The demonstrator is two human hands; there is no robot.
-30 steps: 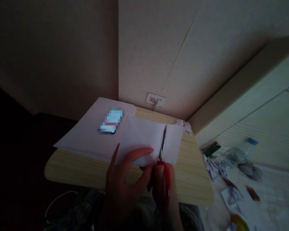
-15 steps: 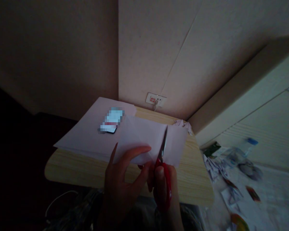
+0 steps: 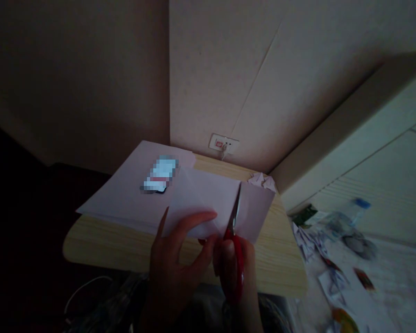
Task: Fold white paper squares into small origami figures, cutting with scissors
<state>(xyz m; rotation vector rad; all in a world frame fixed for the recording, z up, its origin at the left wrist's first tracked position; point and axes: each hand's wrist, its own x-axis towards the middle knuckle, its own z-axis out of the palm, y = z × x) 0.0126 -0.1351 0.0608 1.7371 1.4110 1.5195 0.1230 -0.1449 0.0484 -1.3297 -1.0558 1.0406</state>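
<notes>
On a pale wooden table, a lit phone lies on large sheets at left; beside it, the left hand holds a smaller sheet by its near edge as the right hand grips red-handled scissors, blades across it, folded paper pieces beyond.

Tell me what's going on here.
Someone is cutting a white sheet: the left hand holds it over the table, and the right hand grips red-handled scissors reaching across it. Whether the cut is complete is unclear. To the left, a lit phone lies on larger paper; folded paper pieces sit at the far right corner.
</notes>
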